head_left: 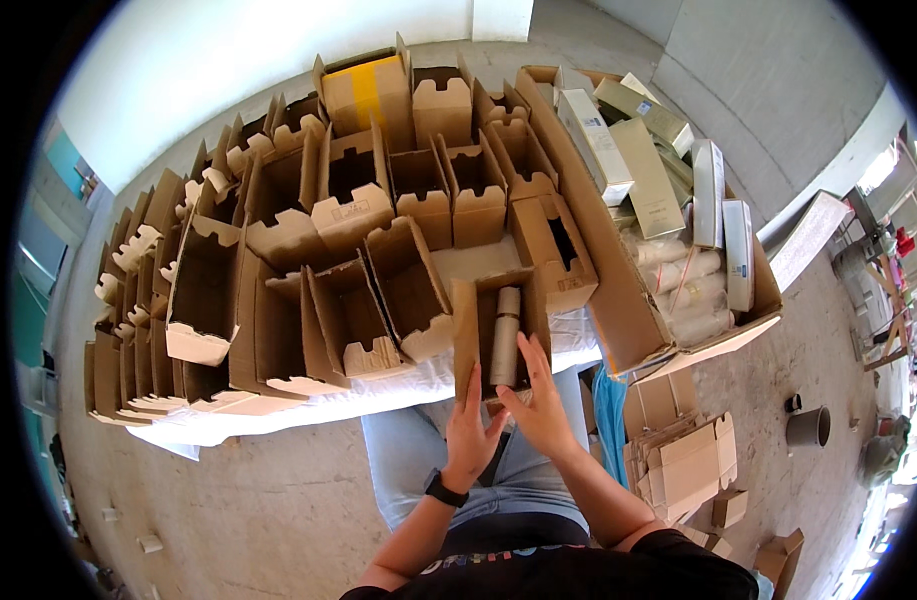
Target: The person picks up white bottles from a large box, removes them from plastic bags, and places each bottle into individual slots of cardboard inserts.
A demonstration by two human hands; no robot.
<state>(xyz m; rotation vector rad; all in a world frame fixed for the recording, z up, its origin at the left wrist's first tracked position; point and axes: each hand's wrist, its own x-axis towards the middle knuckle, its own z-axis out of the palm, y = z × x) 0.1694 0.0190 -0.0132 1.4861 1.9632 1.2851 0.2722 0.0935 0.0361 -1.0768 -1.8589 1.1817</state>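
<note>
In front of my lap a narrow open cardboard box (465,335) is held at its near end between my two hands. Inside it lies a pale beige cylinder (505,335), lengthwise, with a band near its far end. My left hand (469,432) grips the box's near left side, fingers pointing up along it. My right hand (540,408) is at the near right side, its fingertips by the cylinder and its thumb at the near edge. Whether those fingertips touch the cylinder I cannot tell.
Several open cardboard boxes (348,295) crowd the white-covered table (308,408). On the right, a large carton (581,215) holds slim product boxes (642,180) and wrapped cylinders (693,290). Flattened cardboard (686,470) and a grey bucket (808,427) are on the floor.
</note>
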